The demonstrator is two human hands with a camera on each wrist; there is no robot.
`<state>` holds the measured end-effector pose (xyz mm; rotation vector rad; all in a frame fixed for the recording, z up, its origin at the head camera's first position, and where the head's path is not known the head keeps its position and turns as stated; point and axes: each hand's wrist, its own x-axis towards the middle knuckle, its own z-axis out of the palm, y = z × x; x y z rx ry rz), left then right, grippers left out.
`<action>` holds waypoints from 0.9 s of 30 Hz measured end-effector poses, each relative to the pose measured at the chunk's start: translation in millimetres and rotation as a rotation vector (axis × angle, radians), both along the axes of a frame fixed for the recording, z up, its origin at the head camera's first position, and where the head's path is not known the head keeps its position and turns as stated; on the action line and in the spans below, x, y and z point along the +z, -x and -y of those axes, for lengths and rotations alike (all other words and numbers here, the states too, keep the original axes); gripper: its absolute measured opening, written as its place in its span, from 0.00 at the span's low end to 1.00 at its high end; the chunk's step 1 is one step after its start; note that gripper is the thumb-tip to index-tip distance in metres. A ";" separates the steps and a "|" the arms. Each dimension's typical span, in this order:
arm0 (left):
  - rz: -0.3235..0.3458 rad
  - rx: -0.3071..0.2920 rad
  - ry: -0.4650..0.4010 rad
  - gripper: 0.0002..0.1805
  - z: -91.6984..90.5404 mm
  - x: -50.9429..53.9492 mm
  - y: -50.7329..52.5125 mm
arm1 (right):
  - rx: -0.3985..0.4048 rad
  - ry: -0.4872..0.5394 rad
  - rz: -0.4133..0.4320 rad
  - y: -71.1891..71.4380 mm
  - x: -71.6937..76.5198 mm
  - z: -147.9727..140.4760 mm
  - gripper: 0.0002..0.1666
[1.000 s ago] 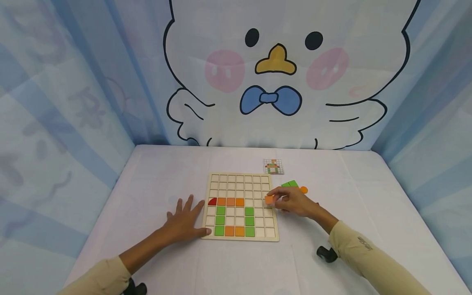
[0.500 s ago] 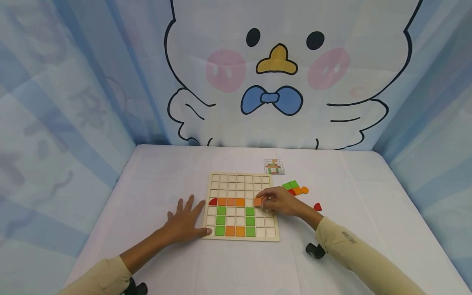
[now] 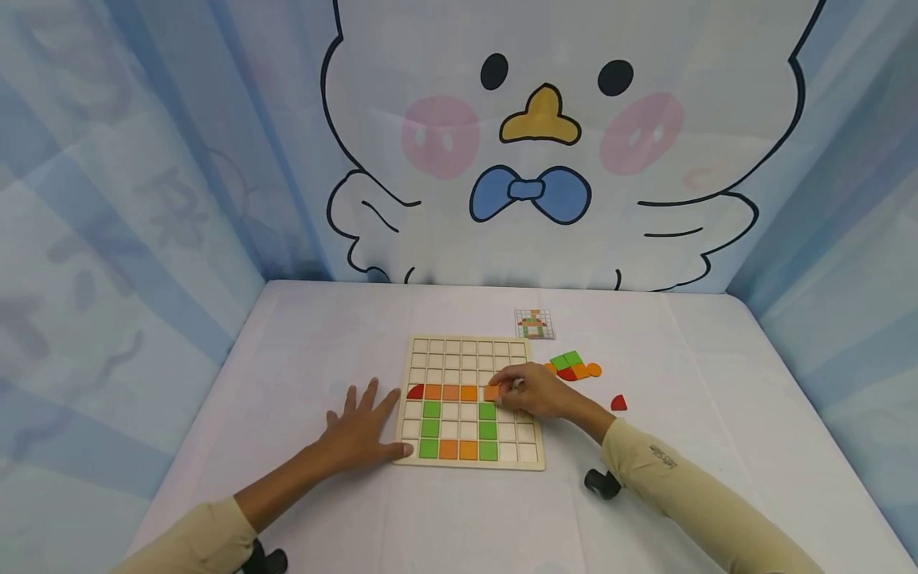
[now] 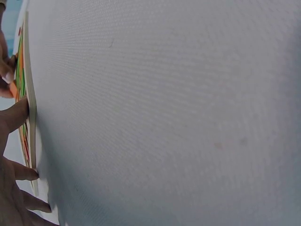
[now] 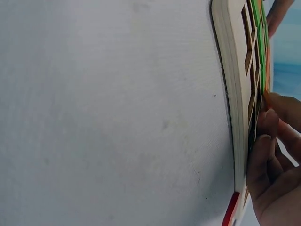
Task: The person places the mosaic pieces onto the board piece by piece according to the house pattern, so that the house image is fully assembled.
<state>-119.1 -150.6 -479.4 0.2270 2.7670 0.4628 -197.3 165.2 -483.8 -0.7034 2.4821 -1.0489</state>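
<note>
A wooden grid board (image 3: 516,460) lies on the white table, with green, orange and red tiles set in several of its cells. My right hand (image 3: 538,391) pinches an orange square tile (image 3: 491,393) between thumb and fingertips, at the cell just above the right green column. In the right wrist view, the fingers (image 5: 282,110) bend over the board's grid. With fingers spread, my left hand (image 3: 356,434) rests at the board's left edge, its thumb on the near left corner. A red quarter-round tile (image 3: 416,392) sits in the leftmost cell of the orange row.
Right of the board lie loose pieces: green tiles (image 3: 565,360), an orange round piece (image 3: 594,370) and more orange and red ones. A red tile (image 3: 619,402) lies apart from them. Behind the board is a small pattern card (image 3: 534,324). A printed curtain (image 3: 545,247) stands behind the table.
My right hand has moved left over the board, carrying the orange square tile from the right edge to the cell above the right green column. The left hand has stayed in place.
</note>
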 end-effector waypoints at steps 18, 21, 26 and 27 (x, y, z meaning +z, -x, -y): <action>-0.006 -0.001 0.007 0.53 0.1 -3.6 2.3 | 0.008 -0.055 -0.043 1.4 -1.3 6.7 0.15; -0.006 -0.002 0.010 0.53 0.2 -3.5 2.5 | 0.006 -0.061 -0.052 2.0 -0.8 7.6 0.15; -0.008 -0.007 0.008 0.53 0.4 -2.5 2.1 | 0.024 -0.050 -0.066 3.0 -0.7 8.7 0.13; -0.008 -0.008 0.007 0.53 0.5 -2.3 1.9 | 0.028 -0.045 -0.069 3.3 -0.9 8.9 0.12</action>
